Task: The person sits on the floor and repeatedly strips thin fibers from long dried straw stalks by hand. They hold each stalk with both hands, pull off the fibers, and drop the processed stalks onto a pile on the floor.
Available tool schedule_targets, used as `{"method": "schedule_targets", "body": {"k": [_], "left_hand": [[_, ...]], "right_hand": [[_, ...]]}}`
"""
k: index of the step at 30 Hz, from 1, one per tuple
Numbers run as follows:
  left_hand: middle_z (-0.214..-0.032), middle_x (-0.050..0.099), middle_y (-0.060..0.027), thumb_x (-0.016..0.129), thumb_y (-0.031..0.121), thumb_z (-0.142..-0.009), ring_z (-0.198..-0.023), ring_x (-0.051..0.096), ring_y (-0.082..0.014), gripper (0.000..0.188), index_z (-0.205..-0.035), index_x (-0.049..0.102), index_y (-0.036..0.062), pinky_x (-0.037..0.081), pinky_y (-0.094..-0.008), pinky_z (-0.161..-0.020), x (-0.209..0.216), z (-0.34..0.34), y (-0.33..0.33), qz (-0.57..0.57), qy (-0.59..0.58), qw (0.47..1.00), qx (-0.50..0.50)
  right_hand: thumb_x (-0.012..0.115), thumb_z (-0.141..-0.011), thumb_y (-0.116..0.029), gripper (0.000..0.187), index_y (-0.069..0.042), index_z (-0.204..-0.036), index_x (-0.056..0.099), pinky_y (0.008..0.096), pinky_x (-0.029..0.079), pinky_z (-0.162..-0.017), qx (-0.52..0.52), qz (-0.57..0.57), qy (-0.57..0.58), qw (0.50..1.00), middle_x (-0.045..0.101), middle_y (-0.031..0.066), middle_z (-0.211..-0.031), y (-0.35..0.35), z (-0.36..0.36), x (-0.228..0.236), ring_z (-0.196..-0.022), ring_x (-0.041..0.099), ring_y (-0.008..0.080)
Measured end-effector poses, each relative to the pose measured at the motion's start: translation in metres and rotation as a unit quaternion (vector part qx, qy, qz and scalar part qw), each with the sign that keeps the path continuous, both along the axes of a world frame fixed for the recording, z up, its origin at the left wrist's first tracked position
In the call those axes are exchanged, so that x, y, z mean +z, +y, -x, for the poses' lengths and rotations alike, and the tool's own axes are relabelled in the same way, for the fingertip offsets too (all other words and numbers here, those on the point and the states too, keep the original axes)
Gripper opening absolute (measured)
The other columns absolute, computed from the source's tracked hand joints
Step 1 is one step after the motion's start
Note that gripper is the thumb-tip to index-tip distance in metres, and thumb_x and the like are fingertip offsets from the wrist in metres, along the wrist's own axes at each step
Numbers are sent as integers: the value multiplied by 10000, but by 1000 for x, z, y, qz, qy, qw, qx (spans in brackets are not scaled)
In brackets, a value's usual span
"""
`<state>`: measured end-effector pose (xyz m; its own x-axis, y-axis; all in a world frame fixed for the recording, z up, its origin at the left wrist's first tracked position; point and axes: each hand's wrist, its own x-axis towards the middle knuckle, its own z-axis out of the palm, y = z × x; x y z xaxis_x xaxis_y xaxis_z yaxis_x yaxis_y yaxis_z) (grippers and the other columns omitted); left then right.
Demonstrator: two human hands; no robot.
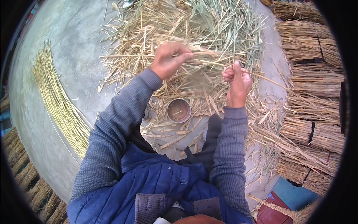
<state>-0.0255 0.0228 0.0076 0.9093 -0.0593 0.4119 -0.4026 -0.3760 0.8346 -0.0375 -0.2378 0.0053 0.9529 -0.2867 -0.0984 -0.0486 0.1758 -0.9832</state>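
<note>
Blue vest; stalk pinched between right fingers; left fingers curled beside it, hold unclear.

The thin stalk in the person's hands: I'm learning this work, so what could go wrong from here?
The thin stalk could snap or crease if the left hand and right hand, both at it, pull unevenly. Loose leaf litter might drop into the open round container, where a pale scrap already lies.
</note>
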Motion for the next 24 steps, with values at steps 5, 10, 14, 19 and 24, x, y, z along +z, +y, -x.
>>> {"method": "schedule_targets", "body": {"k": [5,10,14,19,24], "left_hand": [[-835,732,-41,729,182,-924,-675,614,-73,166,-965,665,34,506,-209,-642,13,-27,38,267,101,954,89],[-920,718,-54,705,397,-892,-979,612,-255,321,-991,686,92,404,-395,-874,1,-31,56,-391,-6,906,161],[-926,706,-69,646,456,-918,-959,607,-247,383,-976,716,84,403,-384,-871,-6,-23,43,-303,-27,951,-60],[-780,654,-41,672,355,-904,-829,608,-248,242,-897,694,114,432,-389,-800,-10,-24,38,-305,-62,946,-94],[-723,617,-54,700,260,-831,-778,607,-262,165,-823,617,118,427,-389,-721,-19,-26,36,-433,-33,899,-54]], "right_hand": [[752,-898,-389,425,13,-868,618,243,520,-540,-18,5,11,1000,673,113,-737,-12,-1,0,-615,672,162],[764,-900,-312,331,-22,-889,605,211,524,-535,-4,-25,28,999,664,78,-737,-16,-2,2,-596,654,140],[760,-902,-321,330,-30,-878,606,206,522,-536,-42,-9,33,999,669,79,-744,-21,-5,2,-593,649,131],[752,-909,-315,317,-41,-860,598,197,519,-517,-65,-24,34,997,660,75,-721,-33,-9,7,-572,639,122],[759,-899,-347,365,-21,-896,597,206,517,-536,-55,-5,42,998,660,85,-722,-32,-4,5,-599,649,134]]}}
